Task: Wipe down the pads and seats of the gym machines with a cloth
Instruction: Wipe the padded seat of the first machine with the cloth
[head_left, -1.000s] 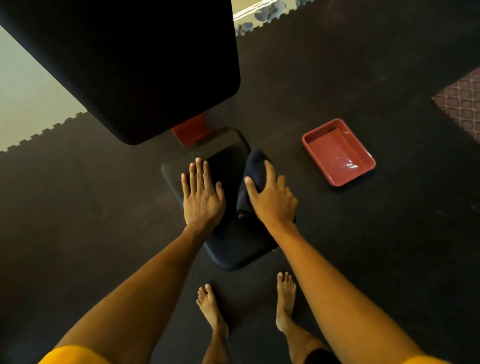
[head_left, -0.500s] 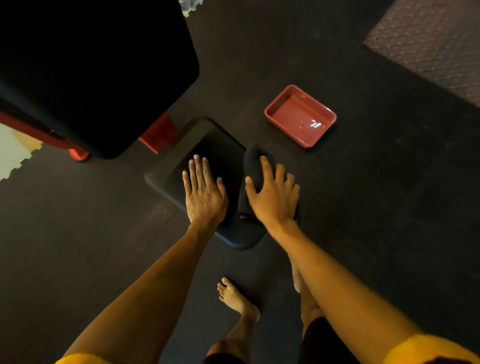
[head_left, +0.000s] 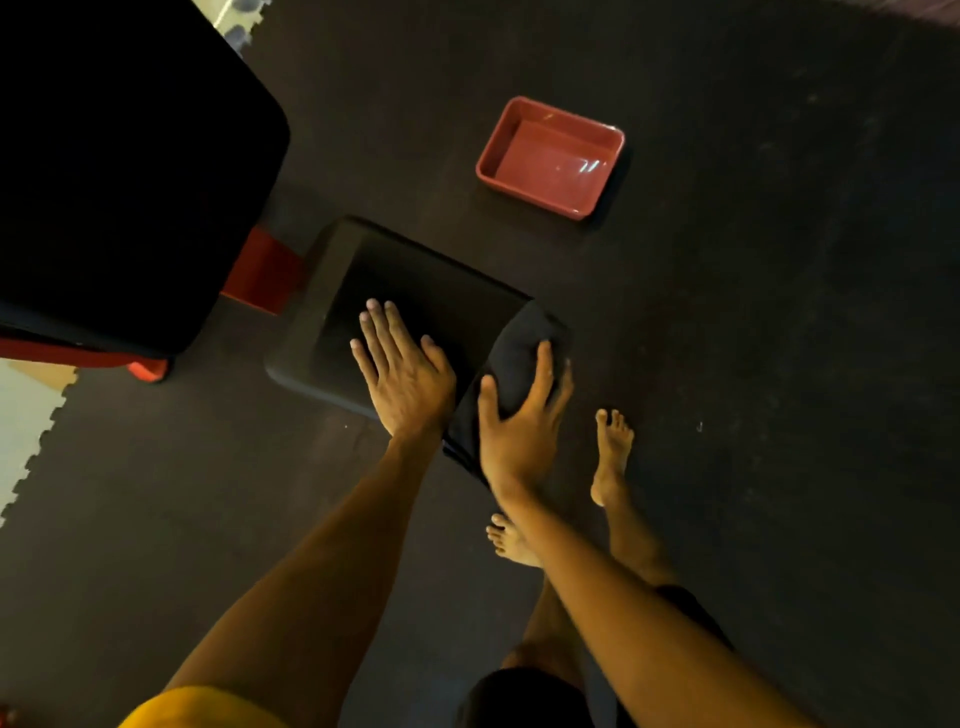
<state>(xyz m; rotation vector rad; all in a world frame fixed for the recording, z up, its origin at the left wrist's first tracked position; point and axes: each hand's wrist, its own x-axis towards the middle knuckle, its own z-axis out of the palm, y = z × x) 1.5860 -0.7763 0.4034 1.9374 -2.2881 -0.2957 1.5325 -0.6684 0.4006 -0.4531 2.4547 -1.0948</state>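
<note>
left hand (head_left: 402, 374) lay flat, fingers straight, bracing seat pad (head_left: 415, 280) | right hand (head_left: 519, 421) gripped bunched cloth (head_left: 511, 353) at pad's 4 o'clock edge | red tray (head_left: 550, 156) at 1 o'clock | I'd have run overlapping strokes toward 10 o'clock, even pressure

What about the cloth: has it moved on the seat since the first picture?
Yes. The cloth slid along the seat, away from the red frame, to the seat's far end.
</note>
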